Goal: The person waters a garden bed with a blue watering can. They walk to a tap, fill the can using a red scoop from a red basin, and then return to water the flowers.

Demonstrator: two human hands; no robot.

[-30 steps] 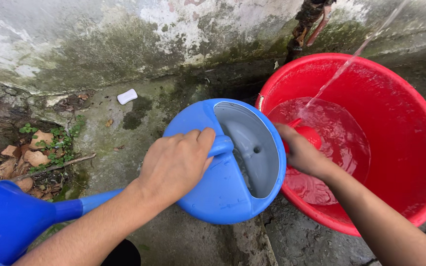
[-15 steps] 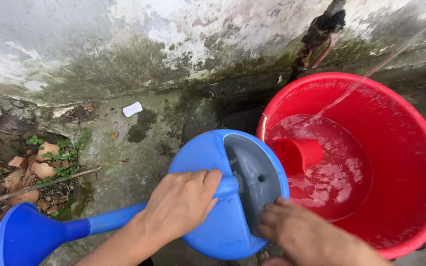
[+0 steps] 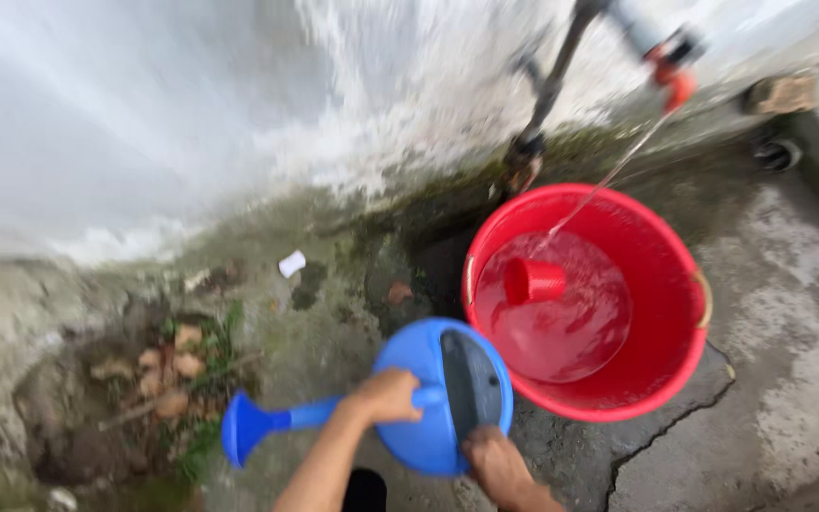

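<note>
A blue watering can (image 3: 428,417) with a long spout and flared end (image 3: 239,431) stands on the concrete ground. My left hand (image 3: 386,395) is closed around its top handle. My right hand (image 3: 490,460) rests on the can's near rim by the grey opening. Beside it, to the right, a big red bucket (image 3: 675,313) holds water with a small red cup (image 3: 533,281) floating in it. A thin stream of water from a red-handled tap (image 3: 670,66) falls into the bucket. The picture is blurred.
A stained white wall (image 3: 191,123) runs behind. A pipe (image 3: 547,90) climbs the wall above the bucket. A small white bar (image 3: 290,264) lies on the ground. Dry leaves and weeds (image 3: 168,374) sit at left. Cracked concrete (image 3: 779,379) spreads at right.
The view has pulled back and up, so can and bucket look smaller. My right hand left the red cup in the bucket and came to the can's rim. The left hand kept its grip.
</note>
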